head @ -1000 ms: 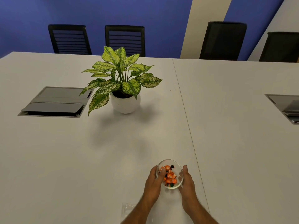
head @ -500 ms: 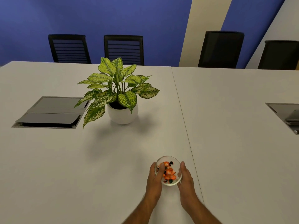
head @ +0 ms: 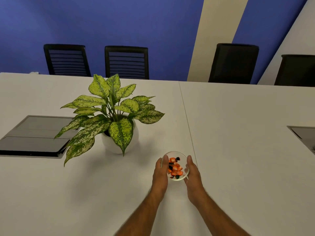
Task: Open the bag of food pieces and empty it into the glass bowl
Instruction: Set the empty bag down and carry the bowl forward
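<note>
Fingers of the left hand [head: 160, 174] and right hand [head: 193, 175] are cupping the glass bowl [head: 177, 155], already holding the food pieces [head: 174, 167], on the table [head: 238, 150]; sliding it gently, evenly, avoids tipping.

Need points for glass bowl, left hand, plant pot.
glass bowl [head: 175, 152], head view, on the far rim.
left hand [head: 159, 178], head view, on the back of the hand.
plant pot [head: 111, 145], head view, on the white front wall.
</note>
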